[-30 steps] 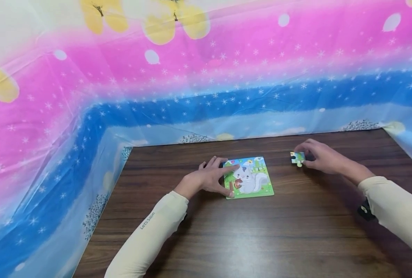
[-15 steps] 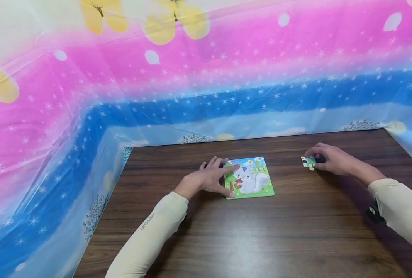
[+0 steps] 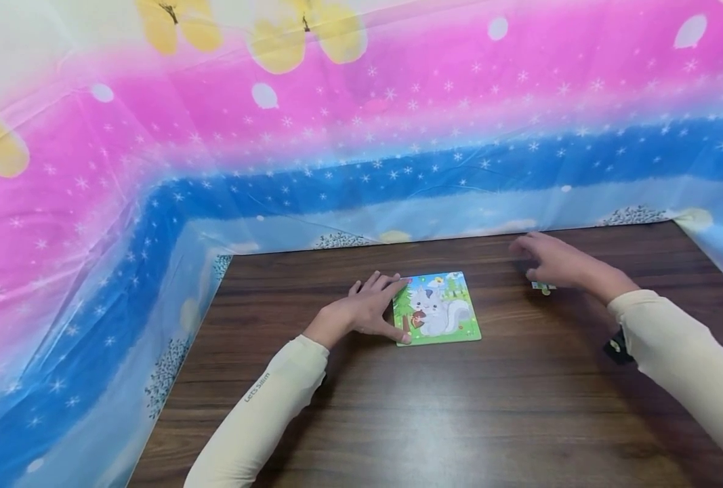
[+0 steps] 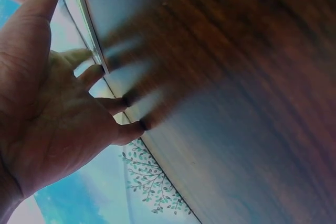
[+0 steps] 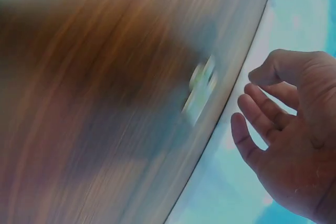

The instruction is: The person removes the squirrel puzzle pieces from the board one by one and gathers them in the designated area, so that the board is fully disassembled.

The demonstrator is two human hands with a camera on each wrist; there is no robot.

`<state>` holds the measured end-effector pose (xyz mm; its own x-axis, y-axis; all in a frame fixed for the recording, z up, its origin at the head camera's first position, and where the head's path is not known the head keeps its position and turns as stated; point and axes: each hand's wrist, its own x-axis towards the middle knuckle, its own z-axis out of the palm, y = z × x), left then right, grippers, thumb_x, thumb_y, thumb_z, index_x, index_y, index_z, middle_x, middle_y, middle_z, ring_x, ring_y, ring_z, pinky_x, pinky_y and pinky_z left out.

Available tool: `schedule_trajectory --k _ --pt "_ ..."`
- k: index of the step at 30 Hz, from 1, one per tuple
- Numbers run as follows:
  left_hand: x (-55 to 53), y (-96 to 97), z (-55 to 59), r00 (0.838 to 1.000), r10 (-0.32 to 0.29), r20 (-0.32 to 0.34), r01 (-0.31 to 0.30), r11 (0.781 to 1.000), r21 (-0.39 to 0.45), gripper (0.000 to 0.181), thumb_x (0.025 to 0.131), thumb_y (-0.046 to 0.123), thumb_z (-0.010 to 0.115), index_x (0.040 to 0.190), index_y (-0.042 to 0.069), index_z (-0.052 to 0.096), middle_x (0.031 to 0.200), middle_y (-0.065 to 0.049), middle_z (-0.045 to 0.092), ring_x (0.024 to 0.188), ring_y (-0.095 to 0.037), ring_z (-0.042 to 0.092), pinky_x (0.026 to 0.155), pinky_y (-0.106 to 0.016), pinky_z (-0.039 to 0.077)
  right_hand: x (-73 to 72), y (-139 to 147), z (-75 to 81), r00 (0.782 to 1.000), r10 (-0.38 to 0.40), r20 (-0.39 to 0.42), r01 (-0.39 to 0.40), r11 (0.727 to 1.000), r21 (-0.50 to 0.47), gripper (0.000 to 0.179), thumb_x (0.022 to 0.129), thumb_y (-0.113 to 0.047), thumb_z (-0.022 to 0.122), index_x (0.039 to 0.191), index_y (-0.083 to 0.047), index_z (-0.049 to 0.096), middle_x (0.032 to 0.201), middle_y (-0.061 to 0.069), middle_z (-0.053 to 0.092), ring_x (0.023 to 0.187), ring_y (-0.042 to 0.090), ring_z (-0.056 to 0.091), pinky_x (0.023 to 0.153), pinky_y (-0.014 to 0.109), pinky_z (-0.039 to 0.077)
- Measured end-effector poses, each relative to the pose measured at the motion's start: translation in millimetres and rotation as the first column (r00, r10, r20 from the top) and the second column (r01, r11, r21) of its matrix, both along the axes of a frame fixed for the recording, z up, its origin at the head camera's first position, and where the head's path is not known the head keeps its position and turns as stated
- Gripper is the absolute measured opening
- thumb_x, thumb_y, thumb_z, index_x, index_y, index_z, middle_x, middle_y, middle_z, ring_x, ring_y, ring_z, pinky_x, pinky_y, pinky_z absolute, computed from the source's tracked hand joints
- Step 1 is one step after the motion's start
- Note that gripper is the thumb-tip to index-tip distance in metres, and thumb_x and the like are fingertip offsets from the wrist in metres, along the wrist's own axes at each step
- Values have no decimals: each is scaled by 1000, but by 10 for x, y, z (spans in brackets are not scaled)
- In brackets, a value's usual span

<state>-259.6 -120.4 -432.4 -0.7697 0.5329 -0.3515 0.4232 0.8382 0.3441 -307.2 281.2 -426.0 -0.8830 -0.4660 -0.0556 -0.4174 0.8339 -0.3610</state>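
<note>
A square jigsaw puzzle [image 3: 437,312] with a white squirrel on it lies flat on the wooden table. At its left edge rests my left hand [image 3: 367,310], fingers spread, the thumb on the lower left corner. Its outer fingertips meet the table beside the board in the left wrist view. To the right, a puzzle piece [image 3: 543,287] lies on the table, partly hidden by my right hand [image 3: 559,261]. In the right wrist view that puzzle piece [image 5: 201,90] is blurred, and the right hand [image 5: 289,114] stands apart from it, fingers loosely bent around nothing.
The brown wood-grain table [image 3: 434,420] runs back to a hanging cloth [image 3: 373,196] in pink, blue and white. The cloth also closes off the left and right sides.
My right hand has let go of the puzzle piece, leaving it on the table, and moved up and left. The left hand stays at the puzzle, its index finger drawn back off the picture.
</note>
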Motion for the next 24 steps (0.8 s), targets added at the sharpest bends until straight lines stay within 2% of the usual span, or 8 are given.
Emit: schedule_trajectory --k 4,10,14,17,24 --pt "-1 -1 -10 1000 8 -8 -9 1000 -15 117 85 67 80 172 31 10 181 2 8 169 -32 -2 134 -64 7 -9 -353 -43 1000 11 -5 -11 1000 -19 52 95 -5 73 144 2 58 144 26 58 131 46 59 108 64 50" --pt "-9 -21 -32 1000 6 -14 -6 1000 -14 117 85 68 79 172 33 10 181 4 8 169 -30 -3 134 -63 6 75 -891 -146 996 82 -20 -83 994 -75 43 99 -19 74 138 -4 65 132 16 65 122 35 66 102 57 55" --pt "1 -27 -27 1000 3 -7 -3 1000 -13 115 86 68 78 172 33 11 181 4 9 169 -30 -4 134 -63 5 151 -1180 -182 991 132 -10 -133 987 -94 46 98 -25 76 139 -6 66 130 12 66 118 31 66 101 54 56" --pt "5 -28 -20 1000 -2 -7 2 1000 -20 114 87 69 77 172 33 11 181 4 8 169 -30 -4 134 -63 5 179 -1321 -201 989 151 8 -150 985 -81 49 98 -27 78 141 -7 65 130 12 64 117 29 66 99 52 57" --pt "-1 -18 -19 1000 -1 -20 0 999 -41 113 87 69 76 172 34 11 181 4 8 169 -30 -3 134 -63 6 175 -1445 -199 992 124 6 -124 992 0 52 93 -31 83 139 -12 67 130 10 63 120 29 64 100 52 57"
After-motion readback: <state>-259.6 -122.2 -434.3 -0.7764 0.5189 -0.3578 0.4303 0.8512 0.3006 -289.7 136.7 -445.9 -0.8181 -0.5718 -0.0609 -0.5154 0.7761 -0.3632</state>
